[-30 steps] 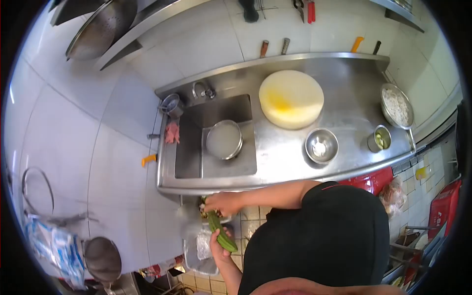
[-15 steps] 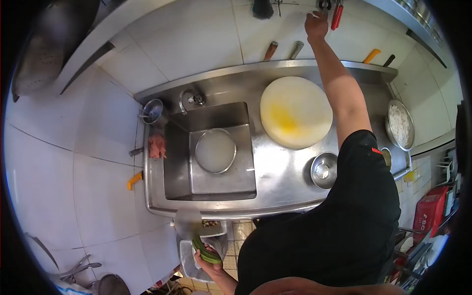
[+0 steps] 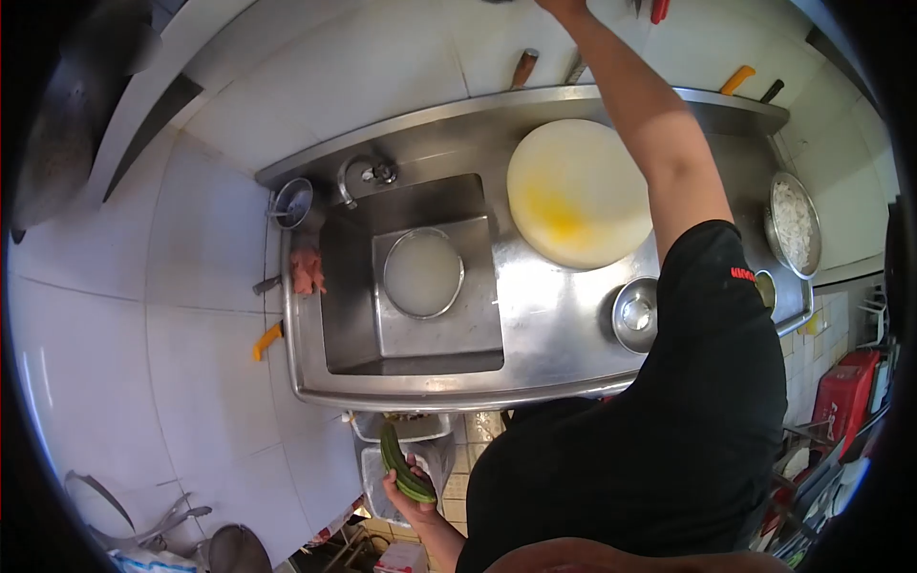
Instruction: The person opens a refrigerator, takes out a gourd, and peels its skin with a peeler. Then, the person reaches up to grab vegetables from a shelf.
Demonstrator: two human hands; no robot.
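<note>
Your left fingers (image 3: 390, 482): one green vegetable (image 3: 400, 468). Ahead of them: one sink (image 3: 454, 334), one faucet (image 3: 382, 174), one round vessel (image 3: 423, 274) in the sink. Ahead-right of them, on the desk (image 3: 554, 353): one round block (image 3: 576, 196), two metal bowls (image 3: 635, 316) (image 3: 794, 225). Orange handles (image 3: 738, 79) (image 3: 267, 341): two, one on each side of them.

A long, slightly curved green vegetable (image 3: 397, 464) slanted upward in the left grip (image 3: 408, 503); a dark object (image 3: 498, 1), mostly cut off, showed near the right grip (image 3: 562, 5).
</note>
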